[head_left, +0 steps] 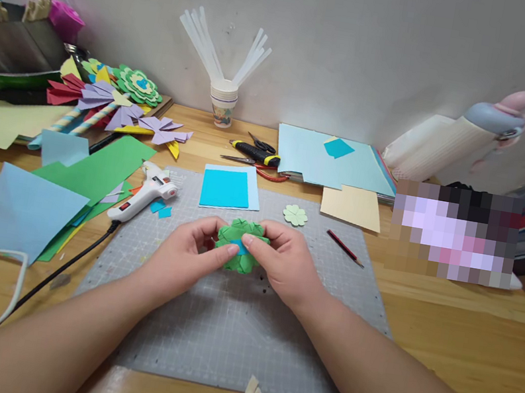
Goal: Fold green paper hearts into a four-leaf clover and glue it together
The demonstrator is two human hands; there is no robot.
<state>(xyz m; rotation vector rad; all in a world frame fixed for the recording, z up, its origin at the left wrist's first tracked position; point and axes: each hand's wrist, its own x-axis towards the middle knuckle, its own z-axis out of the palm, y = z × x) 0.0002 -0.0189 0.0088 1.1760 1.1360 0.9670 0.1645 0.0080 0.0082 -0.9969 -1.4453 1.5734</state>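
A green paper flower (241, 261) with a blue piece at its centre is held above the grey cutting mat (237, 346). My left hand (193, 249) grips its left side, thumb pressed near the blue centre. On the other side my right hand (284, 260) pinches the flower, with its thumb on the blue piece. Fingers behind the petals are partly hidden. A pale green paper flower (295, 215) lies on the mat just beyond my right hand. Blue paper squares (226, 188) rest behind the held flower, and small blue scraps (165, 212) lie to the left.
A white glue gun (145, 193) with a black cord sits left of my hands, beside green paper (97, 162). Scissors (238, 159), a yellow-black cutter (255, 153) and a cup of straws (221, 109) stand or lie behind. A pencil (345, 248) is at right.
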